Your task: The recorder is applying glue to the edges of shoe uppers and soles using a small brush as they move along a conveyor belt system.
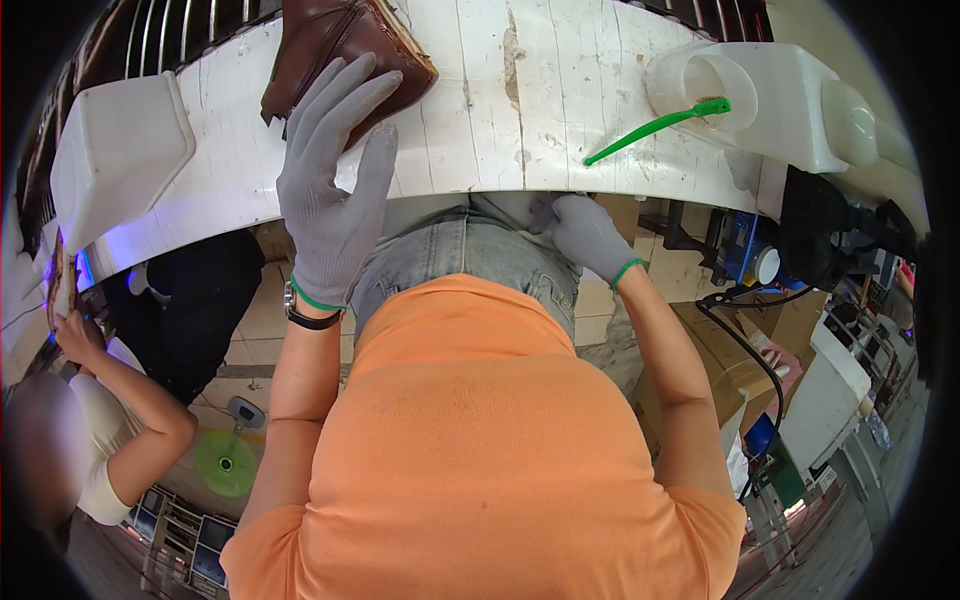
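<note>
On the white, scuffed tabletop (465, 150), a brown leather shoe (345, 45) sits ahead of the worker, partly out of sight. The left hand (335, 190), in a grey knit glove, reaches over it, fingers stretched and unclenched; whether they touch, I can't tell. The right hand (592, 238), also grey-gloved, is at the lap below the edge, fingers partly hidden, so its grip is unclear to me. This looks like a handling step; a firm hold would call for curling the left fingers around the shoe. To the right, a green plastic brush (650, 132) leans on a round translucent cup (668, 85).
</note>
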Demonstrator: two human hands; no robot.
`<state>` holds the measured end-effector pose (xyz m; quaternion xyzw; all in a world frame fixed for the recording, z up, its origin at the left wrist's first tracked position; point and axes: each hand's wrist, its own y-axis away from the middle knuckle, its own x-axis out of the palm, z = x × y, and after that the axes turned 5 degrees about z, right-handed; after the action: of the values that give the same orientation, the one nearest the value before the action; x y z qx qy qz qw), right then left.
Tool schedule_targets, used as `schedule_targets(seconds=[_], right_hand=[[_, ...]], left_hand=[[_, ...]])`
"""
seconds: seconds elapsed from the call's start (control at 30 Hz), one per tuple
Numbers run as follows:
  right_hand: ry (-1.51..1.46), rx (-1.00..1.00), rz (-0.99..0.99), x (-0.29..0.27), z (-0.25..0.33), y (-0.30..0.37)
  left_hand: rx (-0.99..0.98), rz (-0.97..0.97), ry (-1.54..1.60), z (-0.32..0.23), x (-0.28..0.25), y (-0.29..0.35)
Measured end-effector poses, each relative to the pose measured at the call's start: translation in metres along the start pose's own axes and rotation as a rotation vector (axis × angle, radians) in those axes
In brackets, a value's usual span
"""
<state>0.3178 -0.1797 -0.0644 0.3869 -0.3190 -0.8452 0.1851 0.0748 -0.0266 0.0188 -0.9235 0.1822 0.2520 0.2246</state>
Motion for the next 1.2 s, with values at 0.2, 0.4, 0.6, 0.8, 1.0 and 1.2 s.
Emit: schedule_targets(seconds=[0.2,0.4,0.6,0.8,1.0,1.2], right_hand=[[-0.049,0.037,0.041,0.004,-0.002,-0.007],[0.031,0.102,0.061,0.001,0.002,-0.010],[-0.011,0.073,0.103,0.006,-0.008,-0.015],[-0.243,-0.073,0.101,0.008,-0.019,-0.018],[-0.727,-0.097,0.003,-0.012,-0.007,0.018],[-0.833,0.117,-0.224,0.002,-0.017,0.042]], left_hand=[[0.015,-0.020,0.037,-0.001,0.000,-0.001],[0.058,0.015,-0.025,-0.006,-0.002,0.000],[0.078,0.005,-0.032,-0.004,-0.001,0.004],[-0.126,0.016,0.279,-0.034,-0.001,0.011],[-0.228,0.869,0.413,-0.022,0.044,0.044],[-0.249,1.144,0.299,0.027,0.113,0.059]])
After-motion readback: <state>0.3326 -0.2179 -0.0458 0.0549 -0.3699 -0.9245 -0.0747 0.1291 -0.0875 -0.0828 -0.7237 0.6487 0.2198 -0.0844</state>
